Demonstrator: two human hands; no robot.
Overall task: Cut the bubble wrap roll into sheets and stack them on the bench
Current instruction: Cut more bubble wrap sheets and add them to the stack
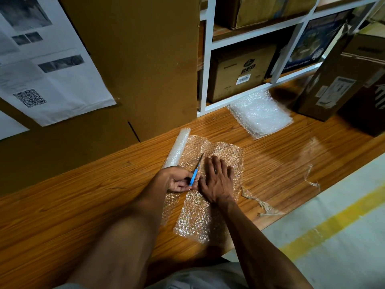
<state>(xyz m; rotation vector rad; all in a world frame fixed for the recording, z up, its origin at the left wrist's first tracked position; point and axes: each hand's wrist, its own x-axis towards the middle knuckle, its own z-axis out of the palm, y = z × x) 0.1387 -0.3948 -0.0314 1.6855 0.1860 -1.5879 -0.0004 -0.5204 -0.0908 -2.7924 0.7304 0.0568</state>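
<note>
Across the middle of the bench (83, 197) lies the bubble wrap (198, 213), unrolled toward the person, with what is left of the roll (177, 149) at its far end, thin and seemingly nearly used up. The left hand (177, 180) has its grip closed on a blue-handled cutter (195, 172), blade pointing away along the wrap; the right hand (218, 180) presses flat, fingers spread, on the wrap just beside the blade. A stack (260, 113) of cut sheets sits farther right by the shelf (235, 90). Judging by this, the job is well along: one cut is under way, and few sheets remain. Plastic scraps (262, 205) lie near the bench edge.
</note>
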